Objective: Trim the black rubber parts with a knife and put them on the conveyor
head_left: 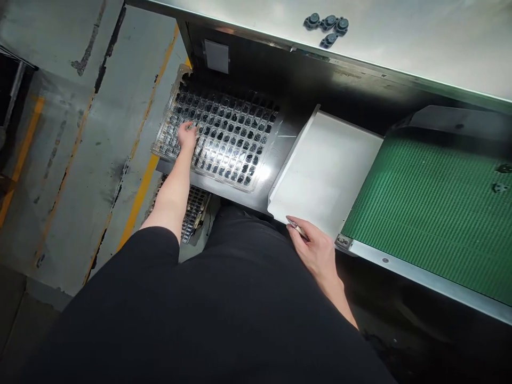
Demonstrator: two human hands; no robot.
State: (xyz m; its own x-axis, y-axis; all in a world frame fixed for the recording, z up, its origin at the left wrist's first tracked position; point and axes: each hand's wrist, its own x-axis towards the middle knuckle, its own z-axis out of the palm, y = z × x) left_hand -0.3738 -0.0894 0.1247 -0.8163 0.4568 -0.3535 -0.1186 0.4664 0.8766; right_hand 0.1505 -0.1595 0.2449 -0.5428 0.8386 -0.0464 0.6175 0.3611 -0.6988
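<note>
My left hand (187, 134) reaches over a clear plastic tray (256, 184) on the left side of the metal bench. Its fingers are curled together at the tray's left part, and whatever they hold, if anything, is too small to make out. Small black parts (236, 141) sit in rows in the tray's pockets. My right hand (314, 245) is closed around a slim pen-like tool (296, 228) with a pale body, near the front edge of a white chute plate (326, 165).
Right of the plate runs a green conveyor belt (420, 208), with dark parts (500, 188) at its far right. Several round black parts (330, 24) lie on the steel shelf (420, 37) above. More filled trays (196, 210) stand below the bench, beside the yellow-lined floor.
</note>
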